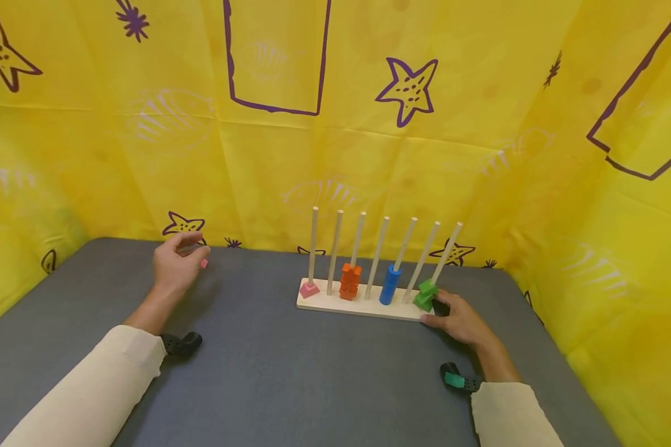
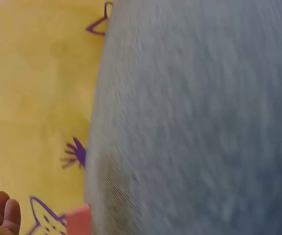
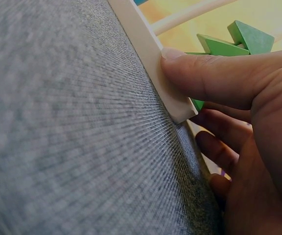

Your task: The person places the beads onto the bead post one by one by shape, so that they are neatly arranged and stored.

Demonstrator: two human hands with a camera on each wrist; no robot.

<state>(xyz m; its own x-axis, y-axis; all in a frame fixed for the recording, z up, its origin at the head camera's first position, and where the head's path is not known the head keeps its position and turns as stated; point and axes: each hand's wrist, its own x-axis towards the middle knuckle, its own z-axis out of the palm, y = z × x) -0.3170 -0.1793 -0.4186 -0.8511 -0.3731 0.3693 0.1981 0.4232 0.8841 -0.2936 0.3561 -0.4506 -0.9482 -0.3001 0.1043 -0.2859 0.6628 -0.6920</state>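
Observation:
A light wooden base [image 1: 363, 305] with several upright pegs stands on the table. My right hand [image 1: 460, 318] grips its right end, with the thumb on the front edge in the right wrist view. Close by the fingers, green triangular blocks [image 1: 425, 295] sit on the rightmost peg. Far to the left, my left hand [image 1: 178, 264] is held above the table and pinches a small pink block [image 1: 204, 263] near the thumb tip. Only the block's edge and a few fingertips show in the left wrist view, so the pinch itself is hidden there.
One pink block [image 1: 310, 290] is on the leftmost peg. Orange blocks [image 1: 350, 282] and blue cylinders [image 1: 390, 284] are stacked on other pegs. The grey tabletop [image 1: 291, 379] meets a yellow patterned cloth [image 1: 335, 155] behind and at the sides.

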